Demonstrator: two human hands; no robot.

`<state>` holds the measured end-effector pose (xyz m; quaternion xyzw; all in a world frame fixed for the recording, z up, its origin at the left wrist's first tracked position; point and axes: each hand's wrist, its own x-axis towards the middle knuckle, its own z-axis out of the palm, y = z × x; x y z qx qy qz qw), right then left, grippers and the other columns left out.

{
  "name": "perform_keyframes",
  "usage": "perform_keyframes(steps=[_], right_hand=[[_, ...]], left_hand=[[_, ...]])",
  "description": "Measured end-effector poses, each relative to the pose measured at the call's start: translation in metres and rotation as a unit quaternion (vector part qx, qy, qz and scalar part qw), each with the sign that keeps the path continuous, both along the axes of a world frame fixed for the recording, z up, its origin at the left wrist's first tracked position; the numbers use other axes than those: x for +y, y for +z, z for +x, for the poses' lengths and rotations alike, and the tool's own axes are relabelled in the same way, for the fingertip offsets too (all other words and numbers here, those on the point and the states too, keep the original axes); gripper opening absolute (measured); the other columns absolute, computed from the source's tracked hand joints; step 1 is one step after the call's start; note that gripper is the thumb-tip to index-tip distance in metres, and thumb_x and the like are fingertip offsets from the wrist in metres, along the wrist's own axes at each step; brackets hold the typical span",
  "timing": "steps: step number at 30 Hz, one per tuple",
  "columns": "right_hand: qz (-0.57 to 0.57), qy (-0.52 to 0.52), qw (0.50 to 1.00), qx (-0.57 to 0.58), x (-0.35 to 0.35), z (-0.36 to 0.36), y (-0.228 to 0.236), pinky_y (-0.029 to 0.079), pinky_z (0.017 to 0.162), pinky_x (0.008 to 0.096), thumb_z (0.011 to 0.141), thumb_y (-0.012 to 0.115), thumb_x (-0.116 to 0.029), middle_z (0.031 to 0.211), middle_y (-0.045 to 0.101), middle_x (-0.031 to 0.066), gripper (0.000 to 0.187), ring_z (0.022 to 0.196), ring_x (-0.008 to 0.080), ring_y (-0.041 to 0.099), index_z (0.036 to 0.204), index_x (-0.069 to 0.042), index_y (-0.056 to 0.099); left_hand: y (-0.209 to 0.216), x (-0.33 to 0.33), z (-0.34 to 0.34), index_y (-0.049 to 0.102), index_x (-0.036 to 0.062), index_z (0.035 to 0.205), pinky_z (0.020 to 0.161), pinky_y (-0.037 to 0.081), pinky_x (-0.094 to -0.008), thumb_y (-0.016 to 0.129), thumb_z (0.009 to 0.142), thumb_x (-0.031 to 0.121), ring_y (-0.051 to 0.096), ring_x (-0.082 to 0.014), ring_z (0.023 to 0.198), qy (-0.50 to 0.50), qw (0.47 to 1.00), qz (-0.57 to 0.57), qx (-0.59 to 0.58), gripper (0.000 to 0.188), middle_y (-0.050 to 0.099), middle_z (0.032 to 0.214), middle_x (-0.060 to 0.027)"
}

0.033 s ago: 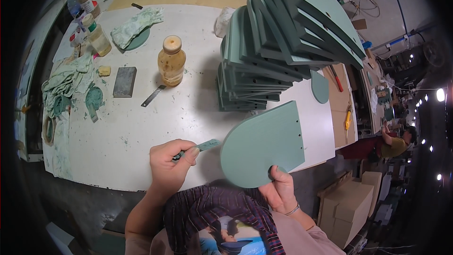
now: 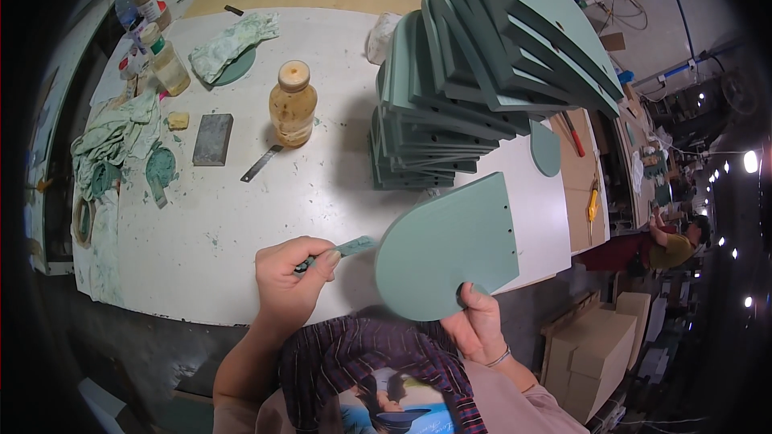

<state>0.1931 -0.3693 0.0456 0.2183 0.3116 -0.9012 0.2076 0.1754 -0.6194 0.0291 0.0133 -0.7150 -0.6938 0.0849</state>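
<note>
My left hand (image 2: pixel 291 281) is closed round a small putty knife (image 2: pixel 355 247) smeared with green, its tip just left of a green panel's rounded edge. That green panel (image 2: pixel 450 253) has one straight edge with small dark holes; my right hand (image 2: pixel 476 323) grips its lower edge, thumb on the face and fingers hidden beneath. Beyond it rises a tall, uneven stack of green panels (image 2: pixel 438 72). A second flat metal blade (image 2: pixel 261 163) lies on the table near a capped bottle (image 2: pixel 293 108) of brownish liquid.
On the white table (image 2: pixel 201 257) are a grey block (image 2: pixel 212 140), a lump of green putty (image 2: pixel 161 167) and stained rags (image 2: pixel 121 133). More bottles (image 2: pixel 165 60) stand far left. A red-handled tool (image 2: pixel 573 135) and a yellow cutter (image 2: pixel 593 202) lie right. Cardboard boxes (image 2: pixel 599 345) and another person (image 2: pixel 667 245) are beyond.
</note>
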Motion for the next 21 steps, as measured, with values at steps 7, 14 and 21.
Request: perform_keyframes(steps=[7, 14, 21], right_hand=[[-0.001, 0.027, 0.999, -0.024, 0.002, 0.006, -0.008, 0.030, 0.110, 0.0467, 0.084, 0.067, -0.014, 0.137, 0.045, 0.0151, 0.064, 0.128, 0.0317, 0.042, 0.138, 0.001, 0.037], [0.009, 0.046, 0.997, -0.055, -0.002, 0.005, -0.006, 0.031, 0.109, 0.0475, 0.084, 0.066, -0.014, 0.137, 0.046, 0.0159, 0.063, 0.128, 0.0326, 0.042, 0.138, 0.002, 0.037], [0.013, 0.060, 0.996, -0.067, -0.006, 0.002, -0.004, 0.031, 0.109, 0.0474, 0.083, 0.067, -0.013, 0.136, 0.046, 0.0158, 0.065, 0.128, 0.0326, 0.043, 0.138, 0.002, 0.037]], left_hand=[[0.008, -0.003, -0.007, 0.065, -0.0057, 0.080, 0.050, 0.041, -0.0219, 0.063, 0.084, -0.002, 0.053, -0.0079, 0.053, 0.010, 0.999, -0.026, 0.021, 0.005, 0.060, 0.061, -0.0051], [0.008, -0.010, -0.007, 0.064, -0.0054, 0.078, 0.049, 0.039, -0.0216, 0.064, 0.083, -0.002, 0.051, -0.0069, 0.052, -0.003, 1.000, -0.015, 0.000, 0.006, 0.059, 0.059, -0.0041], [0.009, -0.012, -0.007, 0.063, -0.0051, 0.074, 0.046, 0.036, -0.0213, 0.063, 0.082, -0.001, 0.049, -0.0064, 0.048, -0.003, 1.000, -0.015, 0.007, 0.009, 0.058, 0.058, -0.0025]])
